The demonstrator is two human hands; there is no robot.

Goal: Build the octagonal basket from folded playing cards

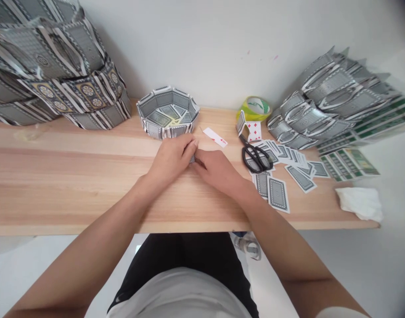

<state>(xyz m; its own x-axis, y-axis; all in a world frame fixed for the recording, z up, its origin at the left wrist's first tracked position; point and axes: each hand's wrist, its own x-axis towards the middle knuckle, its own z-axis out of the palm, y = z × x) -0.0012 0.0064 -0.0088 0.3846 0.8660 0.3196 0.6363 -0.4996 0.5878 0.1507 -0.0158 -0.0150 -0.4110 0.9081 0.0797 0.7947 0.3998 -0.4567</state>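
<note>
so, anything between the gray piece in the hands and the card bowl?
Only the left hand, partly covering the gray piece and lying just in front of the card bowl; no other object shows between them.

We can read no words, numbers or brand names here; only playing-card signs come through. At two o'clock from the middle of the view, we see several red diamonds on the white face of a folded card, too small for us to count surely. At one o'clock, a white card strip bears little red marks, whose suit and rank we cannot make out. Between one and two o'clock, green print shows inside the tape roll, illegible to us. Toward three o'clock, green printed sheets carry markings too blurred to read.
</note>
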